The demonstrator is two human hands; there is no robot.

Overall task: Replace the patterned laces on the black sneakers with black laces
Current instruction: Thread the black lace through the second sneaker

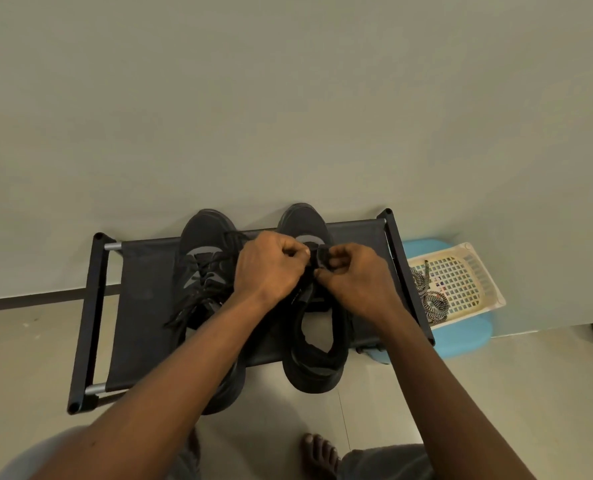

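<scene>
I'm pinching the lace [320,258] in curled fingers of left hand [271,268] and right hand [355,277], sneaker [317,344] lying just under them, pointing away from me.

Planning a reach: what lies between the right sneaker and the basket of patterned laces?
Head view: shoe rack fabric and black end rail separate right sneaker from basket; right forearm crosses above.

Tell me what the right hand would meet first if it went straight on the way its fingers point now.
Probably the left hand: the right hand points leftward across the sneaker, and beyond the black lace it pinches, the left hand's curled fingers come next. Depth is unclear.
</scene>
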